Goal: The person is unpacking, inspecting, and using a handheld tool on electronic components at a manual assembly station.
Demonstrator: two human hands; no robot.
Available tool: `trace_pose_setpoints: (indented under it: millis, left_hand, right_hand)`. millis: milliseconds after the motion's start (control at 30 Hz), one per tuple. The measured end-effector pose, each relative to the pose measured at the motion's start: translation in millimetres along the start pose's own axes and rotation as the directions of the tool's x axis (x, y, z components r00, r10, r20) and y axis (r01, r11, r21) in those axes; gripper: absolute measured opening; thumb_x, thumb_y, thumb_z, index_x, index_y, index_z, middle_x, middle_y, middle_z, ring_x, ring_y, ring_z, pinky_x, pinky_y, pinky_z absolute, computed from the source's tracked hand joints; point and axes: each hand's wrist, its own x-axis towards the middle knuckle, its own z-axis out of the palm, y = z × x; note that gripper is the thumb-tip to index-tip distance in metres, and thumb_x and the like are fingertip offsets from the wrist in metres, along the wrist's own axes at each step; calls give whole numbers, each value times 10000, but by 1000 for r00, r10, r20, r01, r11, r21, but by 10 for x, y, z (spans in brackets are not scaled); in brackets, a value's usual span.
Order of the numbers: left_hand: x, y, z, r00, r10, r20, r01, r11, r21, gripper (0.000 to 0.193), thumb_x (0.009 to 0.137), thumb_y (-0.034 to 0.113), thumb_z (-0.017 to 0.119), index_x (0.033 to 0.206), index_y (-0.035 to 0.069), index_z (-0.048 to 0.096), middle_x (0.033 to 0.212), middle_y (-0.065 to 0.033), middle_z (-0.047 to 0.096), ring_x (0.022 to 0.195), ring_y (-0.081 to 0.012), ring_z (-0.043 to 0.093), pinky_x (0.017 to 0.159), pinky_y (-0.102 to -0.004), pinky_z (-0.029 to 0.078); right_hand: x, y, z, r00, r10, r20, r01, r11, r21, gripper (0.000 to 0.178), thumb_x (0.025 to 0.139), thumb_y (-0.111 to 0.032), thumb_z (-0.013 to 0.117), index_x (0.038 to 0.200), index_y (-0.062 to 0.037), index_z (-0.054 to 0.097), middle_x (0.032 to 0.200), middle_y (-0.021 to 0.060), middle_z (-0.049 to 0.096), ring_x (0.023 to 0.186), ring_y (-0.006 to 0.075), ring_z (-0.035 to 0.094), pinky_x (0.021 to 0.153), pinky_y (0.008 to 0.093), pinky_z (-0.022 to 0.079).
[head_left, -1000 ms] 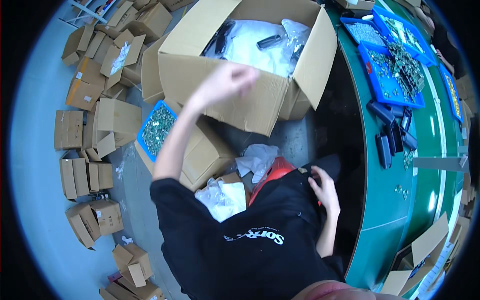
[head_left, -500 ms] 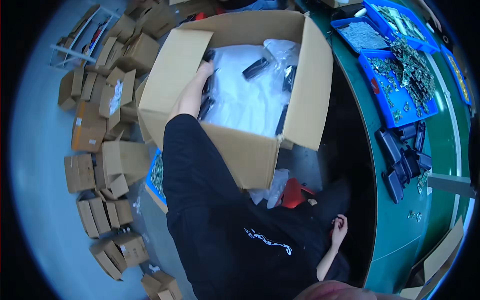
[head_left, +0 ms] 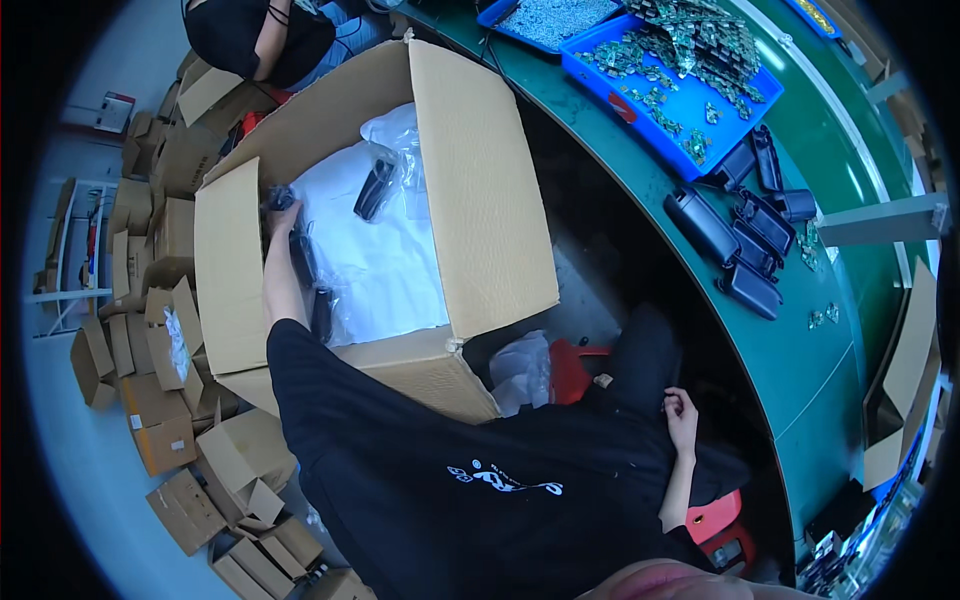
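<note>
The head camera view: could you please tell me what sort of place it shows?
Probably an electronics assembly or sorting workshop: green circuit boards are heaped in a blue tray on the long green workbench, with many cardboard boxes at the left.

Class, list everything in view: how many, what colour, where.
Large open box: one, brown, left of centre
White sheet: one, white, inside it
Wrapped parts: several, black, in that box
Smaller cartons: many, brown, along the left
Open carton: one, brown, right edge
Table: one, green, right side
Trays: three, blue, upper right
Circuit boards: many, green, mostly in largest tray
Casings: several, black, on the table
Metal bar: one, grey, over the table
Plastic wrap: some, whitish, below large box
Stool: count unclear, red, lower right of centre
Rack: one, white, far left
Co-worker: one, black top, upper left
Shirt: one, black, lower centre
Left hand: one, bare, in the large box
Right hand: one, bare, right of the shirt
</note>
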Motion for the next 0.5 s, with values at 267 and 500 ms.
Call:
trace_pose_setpoints:
  millis: [267,500]
  left_hand:
    - [2,277,-104,950,266,164,-251,962,-108,905,605,353,808,1384,39,472,1335,-208,575,1221,-318,567,1057,-396,426]
    - [-853,1049,-835,882,433,185,-444,896,22,525,615,277,790,1088,77,684,1003,-162,720,964,-329,688,849,-413,533]
  right_hand:
    - [-52,36,-55,1000,-1,-15,0,1000,-30,248,870,81,543,1089,-1,625,762,11,607,680,63,559,681,217,488]
    - [-57,-59,-192,999,-39,22,39,998,-41,256,853,87,541,1076,1,630,764,39,623,680,74,573,672,222,497]
